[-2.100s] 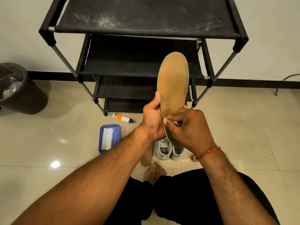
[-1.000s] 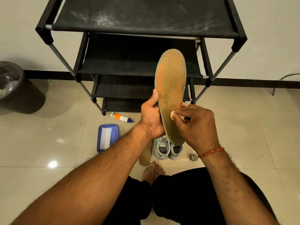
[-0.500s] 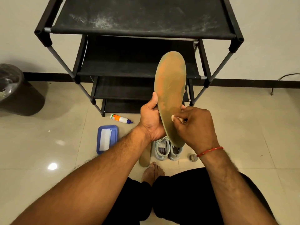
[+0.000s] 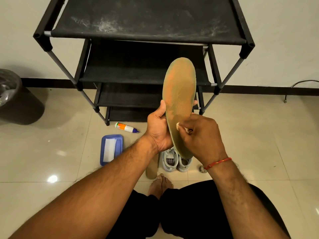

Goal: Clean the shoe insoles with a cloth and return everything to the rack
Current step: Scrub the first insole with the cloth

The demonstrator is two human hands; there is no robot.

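Note:
My left hand (image 4: 158,130) grips a worn orange-green insole (image 4: 179,99) upright by its left edge, in front of the black shoe rack (image 4: 146,23). My right hand (image 4: 202,138) pinches a small pale cloth (image 4: 180,127) against the insole's lower half. On the floor below lie a second insole (image 4: 151,169) and a pair of light grey shoes (image 4: 176,161), partly hidden by my hands.
A blue tray holding a white wipe (image 4: 111,149) and a small orange-and-white bottle (image 4: 126,127) lie on the tiled floor left of the shoes. A dark bin (image 4: 15,99) stands at far left. A small round object (image 4: 202,169) sits by my right wrist. My bare foot (image 4: 159,186) rests below.
My right hand with the cloth has shifted slightly up and down along the insole's lower half. The insole stays upright in my left hand.

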